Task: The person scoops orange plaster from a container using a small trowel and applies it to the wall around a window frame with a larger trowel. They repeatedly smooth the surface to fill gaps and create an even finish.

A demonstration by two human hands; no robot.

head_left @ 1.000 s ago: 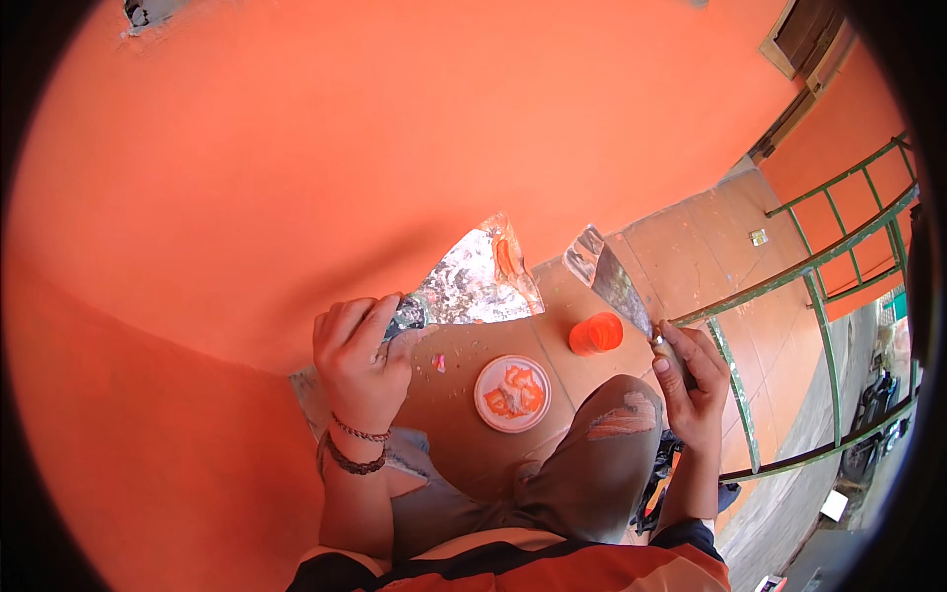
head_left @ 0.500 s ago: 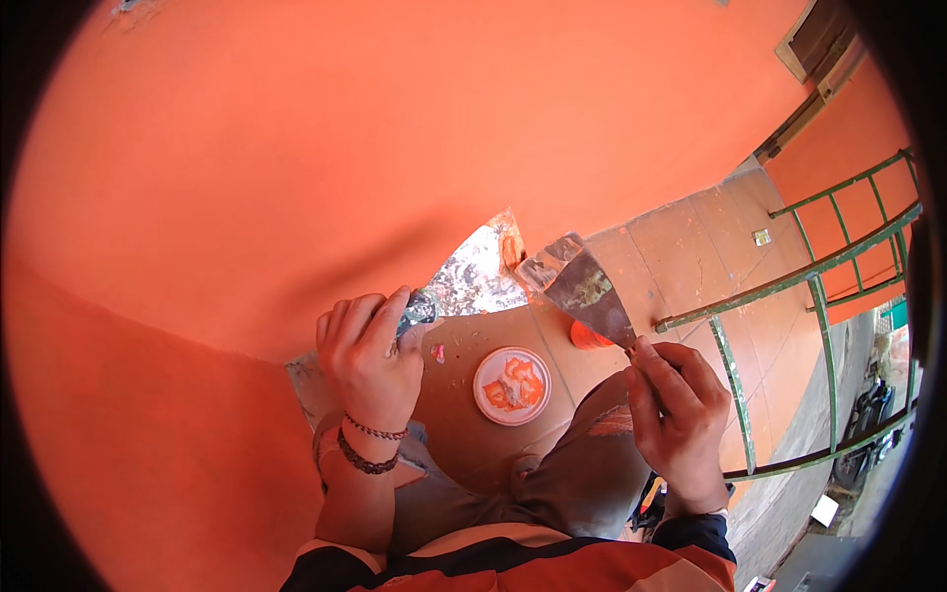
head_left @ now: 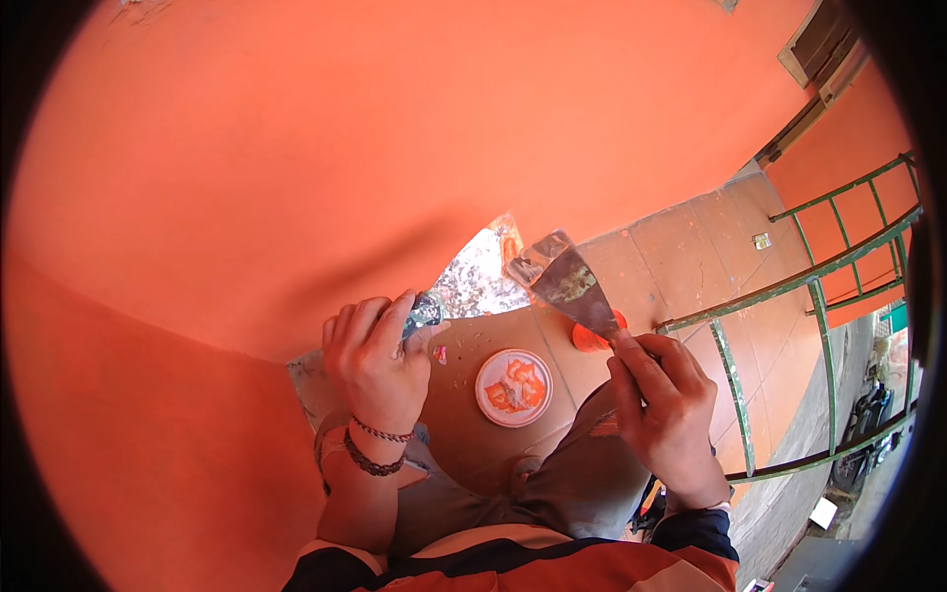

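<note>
My left hand (head_left: 377,365) is closed round the dark green handle of a wide putty knife (head_left: 481,281). Its shiny, stained blade points up and to the right, with orange filler (head_left: 511,247) near the outer edge. In my right hand (head_left: 668,405) is a second, darker putty knife (head_left: 574,293), pinched near the base of its blade. The tip of that blade meets or overlaps the edge of the left one, close to the orange filler; actual contact is hard to tell. Below both blades, a round white lid-like dish (head_left: 514,388) holds orange and whitish paste.
An orange wall (head_left: 395,128) rises right in front and at left. Behind the right blade, a red-orange container (head_left: 595,335) stands on the tiled floor (head_left: 681,247). A green metal railing (head_left: 769,306) curves along the right side. Small scraps lie on the tiles.
My right hand and its putty knife have shifted left, so the blade tip lies further over the left blade's edge. The left hand has moved only slightly right. More of the red-orange container shows.
</note>
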